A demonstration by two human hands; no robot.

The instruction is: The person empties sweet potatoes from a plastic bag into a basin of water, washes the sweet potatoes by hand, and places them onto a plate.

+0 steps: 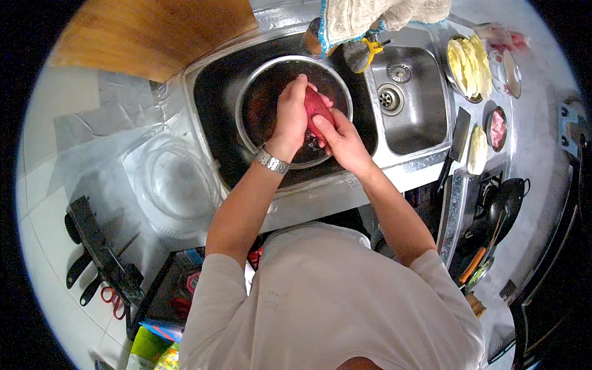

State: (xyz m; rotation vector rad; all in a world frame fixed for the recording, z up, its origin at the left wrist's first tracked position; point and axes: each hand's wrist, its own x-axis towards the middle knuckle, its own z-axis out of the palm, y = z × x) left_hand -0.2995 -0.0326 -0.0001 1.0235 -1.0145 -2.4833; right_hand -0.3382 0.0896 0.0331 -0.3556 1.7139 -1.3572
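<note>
Both hands are together over a round metal basin [350, 102] that stands in the dark left sink [213, 92]. Between them is a dark red, elongated item [317, 111], perhaps a root vegetable or meat. My left hand [292, 114] has its fingers wrapped against the item's left side, with a metal watch [272, 160] on the wrist. My right hand [343, 140] holds the item from the right, its thumb lying across the lower part. Some fingertips are hidden behind the item. The inside of the basin looks dark, with small glints below the hands.
A smaller steel sink [419, 126] is to the right. Beyond it are a bowl of yellow-green leaves [470, 65], a cleaver [460, 132], a bowl of pink meat [497, 128] and a wok [509, 197]. A cloth [364, 21] hangs at the top; a clear lid [176, 185] lies left.
</note>
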